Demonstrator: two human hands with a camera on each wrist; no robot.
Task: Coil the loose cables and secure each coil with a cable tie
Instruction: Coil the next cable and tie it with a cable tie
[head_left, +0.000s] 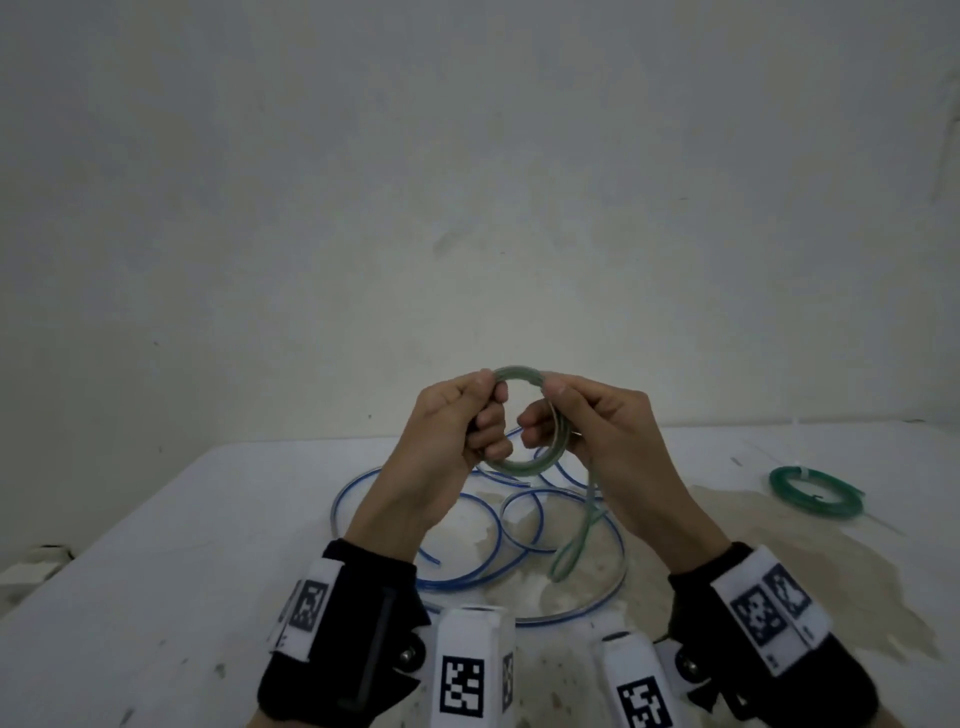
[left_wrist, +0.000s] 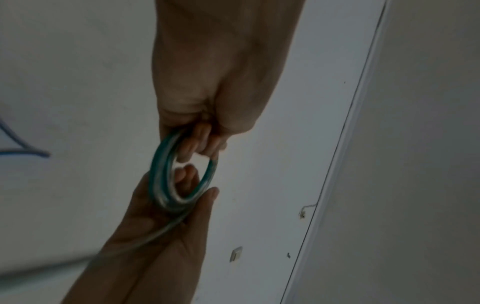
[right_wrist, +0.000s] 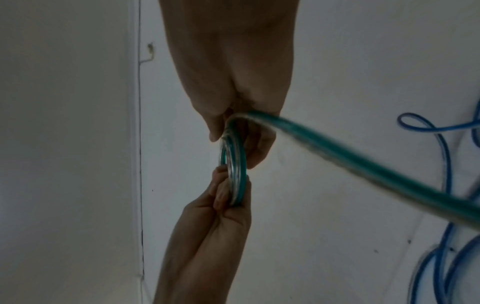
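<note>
A small coil of translucent green cable (head_left: 519, 467) is held upright in the air above the white table (head_left: 208, 519). My left hand (head_left: 485, 415) grips the coil's left side, fingers curled through the ring. My right hand (head_left: 543, 415) pinches its right side. The cable's loose tail (head_left: 571, 545) hangs from the right hand down to the table. In the left wrist view the coil (left_wrist: 161, 174) runs between both hands; in the right wrist view the tail (right_wrist: 363, 164) sweeps off to the right. A loose blue cable (head_left: 467, 519) sprawls on the table beneath the hands.
A finished dark green coil (head_left: 815, 491) with a white tie lies on the table at the right. A brownish stain (head_left: 753, 545) spreads over the table's middle and right. A pale wall (head_left: 467, 208) rises behind the far edge. Whitish objects (head_left: 31, 566) sit beyond the left edge.
</note>
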